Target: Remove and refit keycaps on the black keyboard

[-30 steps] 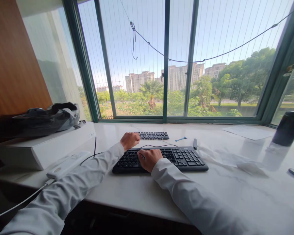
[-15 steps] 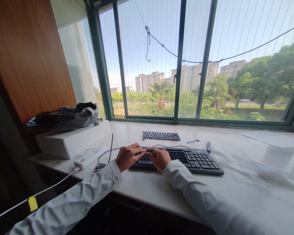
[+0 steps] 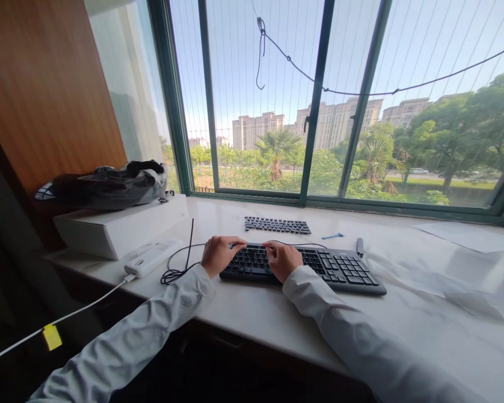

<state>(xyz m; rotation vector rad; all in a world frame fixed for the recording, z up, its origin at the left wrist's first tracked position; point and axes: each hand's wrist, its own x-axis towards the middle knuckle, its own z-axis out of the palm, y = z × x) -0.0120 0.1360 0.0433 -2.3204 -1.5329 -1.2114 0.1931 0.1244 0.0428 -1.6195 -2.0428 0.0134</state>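
Observation:
A black full-size keyboard (image 3: 340, 268) lies in front of me on the white marble-look counter. My left hand (image 3: 222, 254) is at its back left part, thumb and fingertips brought together near the top row. Further right, my right hand (image 3: 283, 260) bends over the keys, fingers curled and fingertips close to the back edge. A stretch of keys shows between the two hands. Whatever the fingertips pinch, if anything, is too small to make out. Behind the keyboard lies a smaller black key panel (image 3: 277, 225), with a small blue tool (image 3: 332, 236) to its right.
A black cable (image 3: 172, 276) coils left of the keyboard, near a white power strip (image 3: 145, 260). A white box (image 3: 121, 226) bears a dark bag-like bundle (image 3: 109, 184). To the right are a small dark stick (image 3: 360, 247), clear plastic film (image 3: 428, 285) and white paper (image 3: 466, 236).
My hands were fingertip to fingertip over the keyboard; now they are apart, the right one shifted right and the left slightly left. The view has tilted a little.

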